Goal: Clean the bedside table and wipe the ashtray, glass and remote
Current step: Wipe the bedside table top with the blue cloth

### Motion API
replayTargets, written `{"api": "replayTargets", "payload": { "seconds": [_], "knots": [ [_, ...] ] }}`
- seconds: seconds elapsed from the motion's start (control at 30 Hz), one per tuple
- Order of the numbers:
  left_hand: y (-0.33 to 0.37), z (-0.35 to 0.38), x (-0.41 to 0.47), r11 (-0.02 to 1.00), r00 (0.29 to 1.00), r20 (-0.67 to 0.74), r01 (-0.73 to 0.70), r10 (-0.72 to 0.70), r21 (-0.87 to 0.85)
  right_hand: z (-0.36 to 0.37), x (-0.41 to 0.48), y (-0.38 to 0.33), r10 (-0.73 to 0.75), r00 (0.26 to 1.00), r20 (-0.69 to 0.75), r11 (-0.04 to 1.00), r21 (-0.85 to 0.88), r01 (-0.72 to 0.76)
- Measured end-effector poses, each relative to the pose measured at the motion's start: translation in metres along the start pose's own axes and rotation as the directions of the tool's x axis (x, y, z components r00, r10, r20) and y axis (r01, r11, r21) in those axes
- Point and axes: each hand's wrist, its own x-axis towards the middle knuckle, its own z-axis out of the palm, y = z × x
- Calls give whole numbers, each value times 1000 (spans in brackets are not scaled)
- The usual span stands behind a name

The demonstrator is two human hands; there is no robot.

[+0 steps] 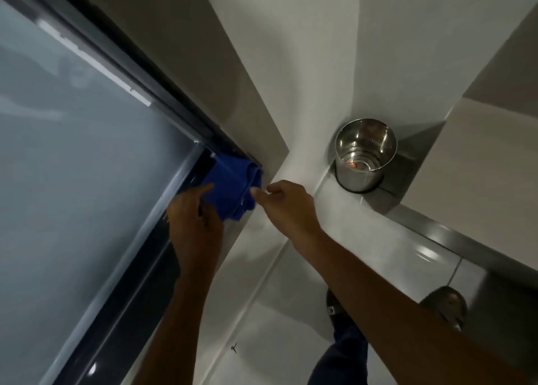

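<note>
Blue cloth [233, 186] is bunched up at the lower corner of a dark window frame [186, 128], where the frame meets the pale wall [262, 64]. Both hands are on it. The left hand [193, 218] covers the cloth's lower left part, forefinger stretched out along the fabric toward the frame and the other fingers curled under, so it looks closed on the cloth, though the grip itself is hidden. The right hand [286, 207] comes in from the right, thumb and forefinger pinched together on the cloth's right edge, the remaining fingers folded.

Frosted grey glass [72, 152] fills the left side of the view. To the right of the hands, well apart from the cloth, a shiny steel bin [365, 154] stands in the corner on the glossy white floor [276, 312], with a few scraps at its bottom. A metal strip [454, 239] runs along the base of the wall on the right. A dark shoe [339, 312] and trouser leg show below the right forearm. No ashtray, drinking glass or remote appears in this view.
</note>
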Motion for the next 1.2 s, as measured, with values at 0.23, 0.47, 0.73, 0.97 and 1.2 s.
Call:
{"api": "replayTargets", "payload": {
  "seconds": [0.23,0.47,0.73,0.97,1.2],
  "knots": [
    [-16,9,-7,982,977,133,-155,169,-107,28,36,-10,80,997,-14,990,114,-78],
    [12,38,-15,965,961,94,-256,260,-56,-46,23,24,168,982,84,850,492,-187],
    [145,137,-101,849,765,643,366,-40,-382,-175,-29,135,248,969,9,674,717,-179],
    [232,230,-185,917,745,656,171,118,-359,-278,-48,249,504,830,-239,788,520,-329],
    [279,329,-232,939,357,924,251,136,-236,-374,-58,325,347,854,-388,935,210,-285]
  ]
}}
